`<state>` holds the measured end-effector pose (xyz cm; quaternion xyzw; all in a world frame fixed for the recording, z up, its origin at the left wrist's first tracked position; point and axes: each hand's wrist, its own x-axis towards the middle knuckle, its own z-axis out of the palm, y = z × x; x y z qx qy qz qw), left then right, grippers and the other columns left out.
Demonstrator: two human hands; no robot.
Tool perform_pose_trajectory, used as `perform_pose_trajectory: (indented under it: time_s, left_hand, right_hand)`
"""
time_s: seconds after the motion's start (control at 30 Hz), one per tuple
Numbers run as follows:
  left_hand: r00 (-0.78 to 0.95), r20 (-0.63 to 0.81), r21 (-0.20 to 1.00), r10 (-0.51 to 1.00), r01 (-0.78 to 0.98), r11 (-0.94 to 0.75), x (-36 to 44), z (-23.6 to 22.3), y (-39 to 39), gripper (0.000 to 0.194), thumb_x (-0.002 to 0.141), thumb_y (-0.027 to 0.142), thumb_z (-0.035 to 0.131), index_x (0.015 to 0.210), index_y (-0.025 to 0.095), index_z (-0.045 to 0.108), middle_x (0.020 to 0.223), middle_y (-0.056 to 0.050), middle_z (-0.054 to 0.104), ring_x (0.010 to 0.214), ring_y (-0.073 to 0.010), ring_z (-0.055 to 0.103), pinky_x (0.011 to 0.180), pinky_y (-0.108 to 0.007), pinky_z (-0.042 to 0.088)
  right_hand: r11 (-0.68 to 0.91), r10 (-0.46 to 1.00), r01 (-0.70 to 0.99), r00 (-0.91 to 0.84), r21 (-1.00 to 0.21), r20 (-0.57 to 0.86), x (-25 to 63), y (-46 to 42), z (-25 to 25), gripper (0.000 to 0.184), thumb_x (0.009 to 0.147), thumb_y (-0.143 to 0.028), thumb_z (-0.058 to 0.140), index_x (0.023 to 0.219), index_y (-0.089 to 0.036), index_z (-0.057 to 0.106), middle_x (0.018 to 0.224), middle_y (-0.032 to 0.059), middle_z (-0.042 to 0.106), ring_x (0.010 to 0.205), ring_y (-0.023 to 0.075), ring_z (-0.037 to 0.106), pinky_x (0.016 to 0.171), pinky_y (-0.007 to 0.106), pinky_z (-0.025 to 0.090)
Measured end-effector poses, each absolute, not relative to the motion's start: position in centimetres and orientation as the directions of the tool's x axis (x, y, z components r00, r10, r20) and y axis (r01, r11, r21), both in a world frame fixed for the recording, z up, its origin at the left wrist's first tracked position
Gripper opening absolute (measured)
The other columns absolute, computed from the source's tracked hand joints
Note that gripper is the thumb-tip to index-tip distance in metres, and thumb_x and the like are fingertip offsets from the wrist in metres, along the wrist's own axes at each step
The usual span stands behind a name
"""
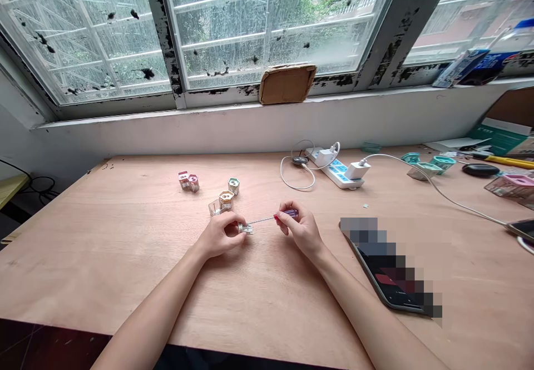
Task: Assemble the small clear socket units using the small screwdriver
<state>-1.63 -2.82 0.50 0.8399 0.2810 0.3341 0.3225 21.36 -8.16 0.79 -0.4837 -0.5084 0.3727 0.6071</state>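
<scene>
My left hand [222,233] lies on the wooden table, its fingers closed round a small pale piece [247,228] that looks like part of a pencil sharpener. In my right hand [301,226] is a screwdriver [263,220] with a purple and red handle. Its thin shaft points left, and the tip reaches the small piece; whether it touches a screw is too small to tell. Just beyond my left hand stand an orange-topped hexagonal pencil sharpener [226,198], a clear container [214,207] and a green-topped sharpener [234,185]. Two pink sharpeners [188,181] sit farther left.
A phone [381,281], partly blurred out, lies beside my right forearm. Behind it are a white power strip [340,172] with chargers and cables, teal sharpener parts [443,162], a black mouse-like object [480,169] and a pink-topped container [513,186]. Cardboard [287,85] leans against the window.
</scene>
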Motion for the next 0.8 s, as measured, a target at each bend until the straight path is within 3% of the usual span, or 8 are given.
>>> perform_pose_trajectory:
  time_s: [0.4,0.8]
  left_hand:
    - [0.719,0.348,0.573,0.601,0.345,-0.744,-1.42,0.52,-2.80,0.011,0.081,0.020,0.067,0.092,0.021,0.068,0.088,-0.004,0.069,0.085,-0.0191,0.060,0.081,-0.031,0.048]
    - [0.749,0.329,0.497,0.575,0.380,-0.780,-1.45,0.68,-2.73,0.011,0.081,0.021,0.069,0.092,0.022,0.068,0.091,-0.005,0.068,0.088,-0.0210,0.060,0.080,-0.032,0.048]
  right_hand:
    - [0.225,0.951,0.102,0.193,-0.969,0.242,21.26,-8.00,0.27,0.017,0.076,-0.033,0.066,0.075,-0.020,0.054,0.056,-0.0039,0.053,0.045,0.0087,0.039,0.042,0.022,0.028]
    - [0.203,0.945,0.038,0.256,-0.978,0.206,21.75,-7.67,0.12,0.020,0.076,-0.035,0.067,0.076,-0.021,0.052,0.055,-0.0045,0.053,0.041,0.0081,0.039,0.040,0.022,0.026]
